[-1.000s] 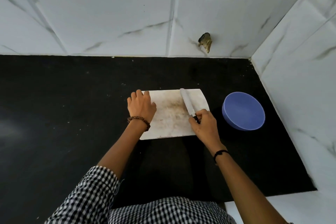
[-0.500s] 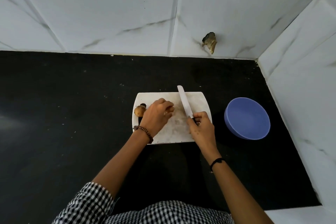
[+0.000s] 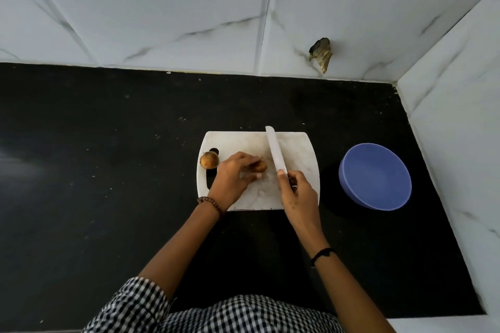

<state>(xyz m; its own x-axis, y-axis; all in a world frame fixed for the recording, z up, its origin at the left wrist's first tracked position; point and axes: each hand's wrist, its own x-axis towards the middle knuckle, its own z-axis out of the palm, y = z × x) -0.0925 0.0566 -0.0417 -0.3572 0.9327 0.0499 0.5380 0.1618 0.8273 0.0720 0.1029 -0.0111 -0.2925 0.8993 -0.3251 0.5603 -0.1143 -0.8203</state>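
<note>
A white cutting board lies on the black counter. My left hand holds a small brown potato down on the middle of the board, fingers curled over it. A second brown potato sits at the board's left edge beside the handle slot. My right hand grips the handle of a knife, its pale blade pointing away from me, just right of the held potato. The handle is hidden inside my fist.
A blue bowl stands on the black counter right of the board. White marble-tiled walls close off the back and right side. A dark broken patch marks the back wall.
My left hand slid right from the board's left edge, uncovering one potato and bringing another to the board's middle. The knife stayed in my right hand with little movement.
</note>
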